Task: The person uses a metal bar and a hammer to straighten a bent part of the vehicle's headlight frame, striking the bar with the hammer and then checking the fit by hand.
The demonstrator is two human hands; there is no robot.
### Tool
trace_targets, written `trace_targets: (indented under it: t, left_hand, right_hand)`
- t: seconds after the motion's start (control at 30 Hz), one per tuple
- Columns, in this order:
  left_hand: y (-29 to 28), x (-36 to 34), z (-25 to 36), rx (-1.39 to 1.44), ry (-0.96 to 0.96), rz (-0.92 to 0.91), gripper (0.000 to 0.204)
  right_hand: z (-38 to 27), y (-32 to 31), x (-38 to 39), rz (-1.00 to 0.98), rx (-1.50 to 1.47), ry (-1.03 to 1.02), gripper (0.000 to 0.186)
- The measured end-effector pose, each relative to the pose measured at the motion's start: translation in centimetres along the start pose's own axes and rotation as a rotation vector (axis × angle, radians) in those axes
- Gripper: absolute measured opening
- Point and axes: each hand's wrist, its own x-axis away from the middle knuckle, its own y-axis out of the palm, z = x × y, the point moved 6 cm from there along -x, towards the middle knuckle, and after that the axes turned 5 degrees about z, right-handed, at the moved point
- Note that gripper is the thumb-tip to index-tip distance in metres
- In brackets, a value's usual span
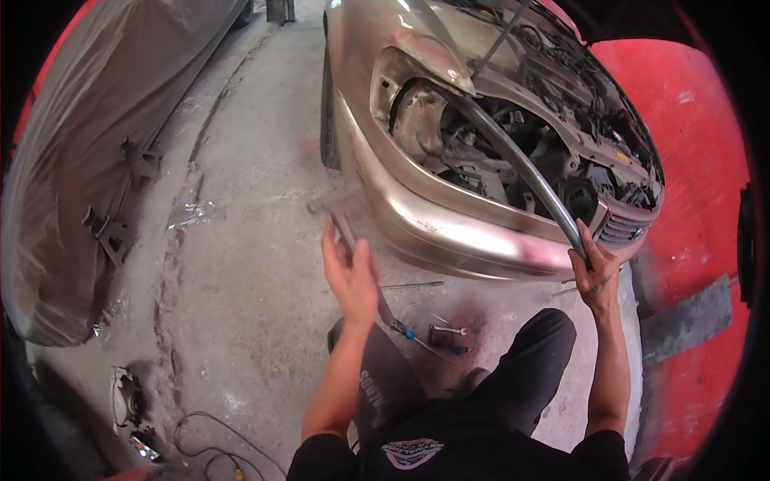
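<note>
A long dark metal bar (521, 164) slants from the empty headlight opening of a champagne-coloured car (433, 224), its far end at the fender's inner edge. My right hand (597, 268) grips its lower end beside the front bumper. Left of the bumper, my left hand (349, 272) is closed round the handle of a blurred hammer-like tool (345, 232), held over the floor. Tools with blue handles (405, 330) and a wrench (449, 330) lie on the concrete between my legs.
A covered vehicle (88, 152) stands left, with metal brackets (112, 240) beside it. A removed part (128, 397) and a cable (233, 429) lie lower left. A red surface (682, 160) and a grey plank (690, 317) are at the right. The hood is raised on a rod (501, 36).
</note>
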Motion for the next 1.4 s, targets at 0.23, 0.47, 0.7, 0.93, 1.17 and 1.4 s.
trace_targets:
  t: [0.23, 0.47, 0.7, 0.93, 1.17, 1.4]
  left_hand:
    - [6.2, -11.6, 5.8, -0.059, 0.11, -0.193, 0.056]
    - [12.3, -21.2, 9.9, -0.265, 0.711, -0.13, 0.051]
    - [14.1, -21.6, 9.3, -0.393, 0.635, -0.146, 0.05]
    - [14.7, -21.5, 9.4, -0.438, 0.594, -0.203, 0.049]
    - [14.5, -22.3, 9.3, -0.449, 0.577, -0.252, 0.049]
    - [14.5, -22.2, 8.9, -0.477, 0.521, -0.24, 0.05]
  right_hand:
    - [-0.1, 0.1, 0.1, 0.001, -0.004, -0.006, 0.063]
    - [-0.6, 0.1, -0.2, 0.011, -0.023, -0.026, 0.063]
    - [-0.4, 0.3, 0.2, 0.034, -0.043, -0.028, 0.061]
    - [-0.5, 0.4, 0.4, 0.037, -0.031, -0.028, 0.062]
    - [-0.9, 0.3, 0.6, 0.034, -0.03, -0.019, 0.062]
    - [-1.9, 0.0, 0.8, 0.017, -0.047, -0.008, 0.062]
